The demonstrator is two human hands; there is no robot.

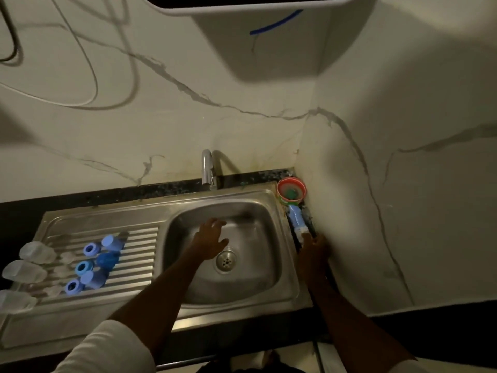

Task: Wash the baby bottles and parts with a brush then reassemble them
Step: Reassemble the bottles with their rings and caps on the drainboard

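Three clear baby bottles lie on their sides at the left end of the steel drainboard. Beside them sit blue screw rings, blue caps and clear teats. My left hand hovers spread and empty over the sink basin, above the drain. My right hand reaches along the narrow counter strip right of the sink, fingertips touching the end of a blue and white brush lying there.
A chrome tap stands behind the basin, no water visibly running. An orange tub with a green scrubber sits in the back right corner. Marble-patterned walls close in behind and to the right. Cables hang on the wall at upper left.
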